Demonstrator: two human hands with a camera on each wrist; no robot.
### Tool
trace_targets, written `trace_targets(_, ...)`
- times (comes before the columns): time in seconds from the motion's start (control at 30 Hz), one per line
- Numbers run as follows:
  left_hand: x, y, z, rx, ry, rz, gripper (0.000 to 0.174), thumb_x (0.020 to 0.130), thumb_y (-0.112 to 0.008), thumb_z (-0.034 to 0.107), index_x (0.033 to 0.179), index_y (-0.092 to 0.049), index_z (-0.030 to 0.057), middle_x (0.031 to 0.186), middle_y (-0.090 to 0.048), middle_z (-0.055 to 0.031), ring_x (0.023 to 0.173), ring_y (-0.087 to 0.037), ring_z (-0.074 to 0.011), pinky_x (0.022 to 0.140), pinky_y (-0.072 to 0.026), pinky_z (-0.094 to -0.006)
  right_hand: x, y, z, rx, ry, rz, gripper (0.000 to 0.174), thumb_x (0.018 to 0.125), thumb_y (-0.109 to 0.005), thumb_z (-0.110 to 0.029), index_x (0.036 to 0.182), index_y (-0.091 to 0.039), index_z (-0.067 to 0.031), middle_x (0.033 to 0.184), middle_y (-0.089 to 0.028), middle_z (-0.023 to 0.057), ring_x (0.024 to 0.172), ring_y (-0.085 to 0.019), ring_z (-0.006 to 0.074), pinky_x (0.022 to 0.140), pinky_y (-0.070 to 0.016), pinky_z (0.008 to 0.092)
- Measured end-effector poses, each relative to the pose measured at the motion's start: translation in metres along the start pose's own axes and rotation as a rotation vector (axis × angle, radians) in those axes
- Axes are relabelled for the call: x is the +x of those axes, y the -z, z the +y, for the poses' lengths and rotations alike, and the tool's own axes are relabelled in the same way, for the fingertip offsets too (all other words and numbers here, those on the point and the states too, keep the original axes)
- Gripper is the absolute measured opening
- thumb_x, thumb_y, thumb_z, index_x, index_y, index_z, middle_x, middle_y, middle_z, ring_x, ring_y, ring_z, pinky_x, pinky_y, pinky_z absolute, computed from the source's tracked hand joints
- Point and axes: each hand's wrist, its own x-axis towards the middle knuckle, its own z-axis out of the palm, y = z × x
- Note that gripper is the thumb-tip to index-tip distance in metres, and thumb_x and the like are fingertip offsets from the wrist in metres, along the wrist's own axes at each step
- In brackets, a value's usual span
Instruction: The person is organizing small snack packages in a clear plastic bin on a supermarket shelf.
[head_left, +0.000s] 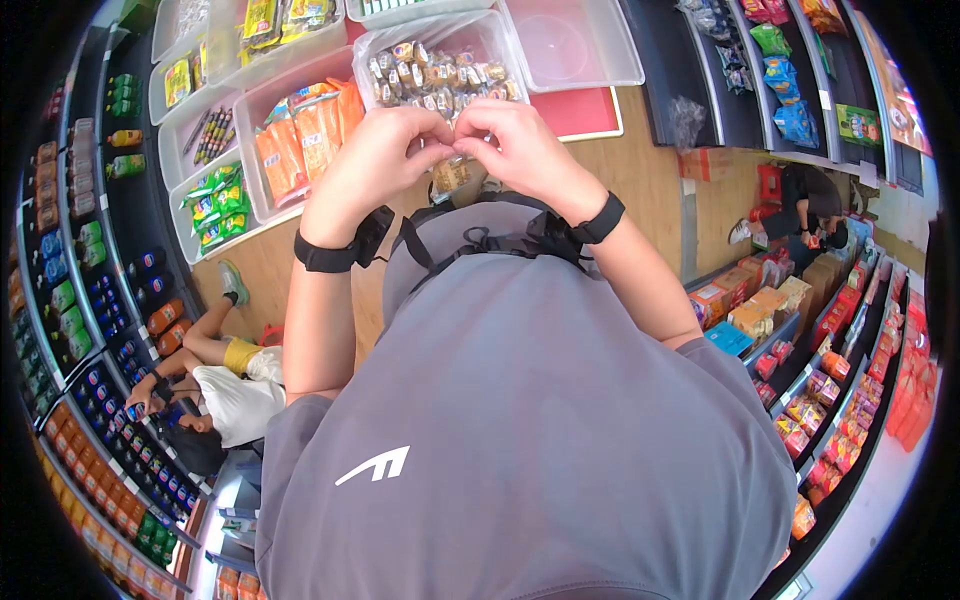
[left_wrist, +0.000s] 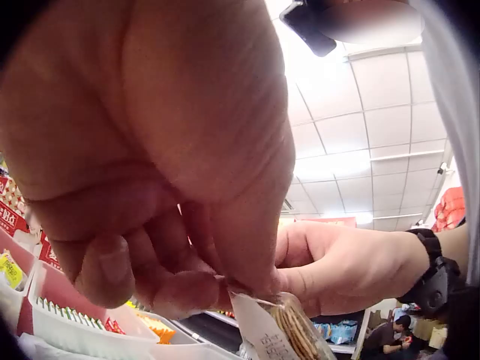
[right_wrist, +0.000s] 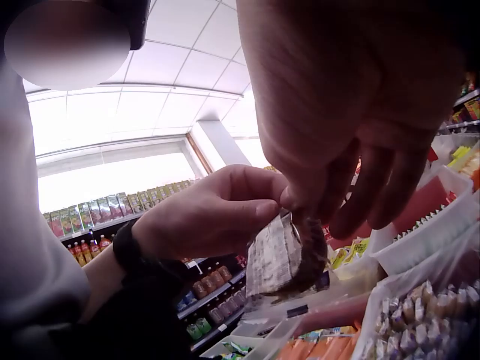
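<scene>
A clear plastic packet of thin brown biscuits (left_wrist: 294, 330) with a white printed label hangs upright below both hands, in front of the chest. My left hand (head_left: 385, 150) pinches its top edge between thumb and finger. From the other side my right hand (head_left: 525, 155) pinches the same edge, the two sets of fingertips meeting there. In the right wrist view the label side of the packet faces the camera, and the other fingers of my right hand (right_wrist: 337, 97) hang loosely beside it. Just beyond the hands stands a lined bin (head_left: 510, 45) of small wrapped snacks.
Clear bins hold orange packets (head_left: 312, 138), green packets (head_left: 215, 205) and yellow packets (head_left: 262, 20). A clear lid or tray (head_left: 575, 45) lies at the right. Shelves of drinks run along the left, where a person (head_left: 235, 400) crouches; another person (head_left: 810, 200) is at the right.
</scene>
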Motion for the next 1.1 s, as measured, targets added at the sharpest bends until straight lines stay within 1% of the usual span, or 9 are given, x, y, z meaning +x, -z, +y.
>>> trace_targets(0.07, -0.004, 0.001, 0.004, 0.013, 0.041, -0.011, 0.009, 0.084, -0.072, 0.005, 0.090, -0.070, -0.0013, 0.079, -0.070, -0.0107, 0.070, -0.065, -0.0192, 0.065, -0.0501, -0.0336, 0.001, -0.002, -0.001, 0.010, -0.015, -0.013, 0.012, 0.086, -0.070, -0.013, 0.085, -0.066, -0.0013, 0.080, -0.064, 0.0126, 0.075, -0.064, 0.0296, 0.068, -0.0517, 0.0391)
trace_targets(0.17, -0.004, 0.001, -0.001, 0.025, -0.022, 0.055, 0.008, 0.087, -0.070, 0.004, 0.092, -0.067, -0.0011, 0.077, -0.067, -0.0088, 0.071, -0.063, -0.0157, 0.066, -0.0494, -0.0310, 0.003, -0.004, 0.001, 0.110, -0.075, 0.036, 0.014, 0.090, -0.068, -0.015, 0.093, -0.067, -0.0010, 0.079, -0.065, 0.0105, 0.072, -0.065, 0.0228, 0.066, -0.0517, 0.0361)
trace_targets(0.27, -0.007, 0.003, -0.007, -0.086, 0.035, 0.064, 0.007, 0.092, -0.066, 0.004, 0.095, -0.063, -0.0004, 0.078, -0.064, -0.0027, 0.072, -0.060, -0.0106, 0.064, -0.0477, -0.0264, 0.000, -0.001, 0.006, 0.286, -0.273, 0.068, 0.020, 0.095, -0.066, -0.018, 0.106, -0.066, -0.0012, 0.084, -0.067, 0.0089, 0.073, -0.067, 0.0167, 0.066, -0.0525, 0.0331)
trace_targets(0.47, -0.011, -0.007, -0.026, -0.518, 0.212, 0.153, 0.005, 0.099, -0.061, 0.005, 0.099, -0.057, 0.0022, 0.085, -0.057, 0.0044, 0.073, -0.055, -0.0050, 0.063, -0.0451, -0.0213, -0.013, 0.002, 0.029, 0.595, -0.485, -0.081, 0.028, 0.100, -0.061, -0.021, 0.120, -0.059, -0.0016, 0.098, -0.067, 0.0063, 0.080, -0.069, 0.0143, 0.068, -0.0547, 0.0302)
trace_targets(0.57, -0.013, -0.011, -0.031, -0.696, 0.169, 0.111, 0.004, 0.098, -0.060, 0.002, 0.099, -0.056, 0.0014, 0.089, -0.058, 0.0019, 0.080, -0.057, -0.0066, 0.071, -0.0489, -0.0235, -0.013, -0.003, 0.025, 0.711, -0.470, -0.033, 0.027, 0.100, -0.062, -0.016, 0.121, -0.058, -0.0011, 0.101, -0.067, 0.0063, 0.081, -0.069, 0.0131, 0.067, -0.0549, 0.0290)
trace_targets(0.67, -0.012, -0.016, -0.036, -0.717, 0.132, 0.099, 0.005, 0.098, -0.060, 0.002, 0.101, -0.056, 0.0015, 0.090, -0.058, 0.0012, 0.082, -0.058, -0.0068, 0.073, -0.0493, -0.0234, -0.009, -0.004, 0.027, 0.670, -0.407, 0.018, 0.024, 0.097, -0.064, -0.013, 0.117, -0.060, -0.0005, 0.099, -0.068, 0.0057, 0.080, -0.070, 0.0132, 0.066, -0.0552, 0.0276)
trace_targets(0.87, -0.008, -0.013, -0.025, -0.537, 0.147, 0.161, 0.005, 0.097, -0.061, 0.001, 0.098, -0.057, 0.0030, 0.090, -0.060, 0.0003, 0.079, -0.059, -0.0057, 0.069, -0.0485, -0.0218, -0.003, 0.012, 0.035, 0.678, -0.357, 0.058, 0.009, 0.093, -0.068, -0.006, 0.097, -0.067, 0.0022, 0.091, -0.071, 0.0049, 0.080, -0.072, 0.0138, 0.070, -0.0568, 0.0273)
trace_targets(0.97, -0.005, -0.010, -0.027, -0.459, 0.119, 0.157, 0.005, 0.096, -0.061, -0.001, 0.098, -0.058, 0.0026, 0.092, -0.061, 0.0005, 0.080, -0.060, -0.0055, 0.069, -0.0486, -0.0213, -0.004, 0.013, 0.035, 0.611, -0.292, 0.092, 0.007, 0.091, -0.070, -0.003, 0.093, -0.068, 0.0031, 0.093, -0.073, 0.0068, 0.083, -0.072, 0.0131, 0.074, -0.0576, 0.0281)
trace_targets(1.1, -0.001, -0.007, -0.025, -0.285, 0.041, 0.222, 0.008, 0.092, -0.063, -0.005, 0.095, -0.060, 0.0017, 0.090, -0.062, -0.0001, 0.079, -0.059, -0.0067, 0.067, -0.0476, -0.0222, -0.003, 0.017, 0.026, 0.287, -0.087, 0.186, 0.006, 0.086, -0.070, 0.001, 0.090, -0.066, 0.0014, 0.094, -0.074, 0.0085, 0.087, -0.072, 0.0175, 0.076, -0.0573, 0.0299)
